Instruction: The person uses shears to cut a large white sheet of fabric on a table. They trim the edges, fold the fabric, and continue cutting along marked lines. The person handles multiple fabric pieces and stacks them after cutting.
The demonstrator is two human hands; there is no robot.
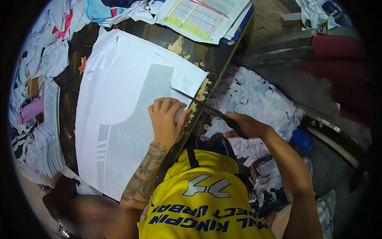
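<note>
A large white fabric (107, 83) with a grey printed panel lies across the dark table top. Near its right edge, my left hand (168, 119) rests palm down, a ring on one finger. Its fingers are bent, and the edge of the fabric shows between fingers and thumb. My right hand (250, 126), beyond the table edge, is closed round the handles of long dark scissors (211, 108). The blades reach over the table edge to the fabric, just above my left fingers. One blade lies on top of the cloth; the other is mostly hidden.
Papers (195, 20) on a blue folder lie at the table's far end, with a red pen on them. White scraps (254, 103) are heaped right of the table. At left are cloth scraps (51, 63) and stacked cut pieces (47, 151). Another person (85, 215) is at lower left.
</note>
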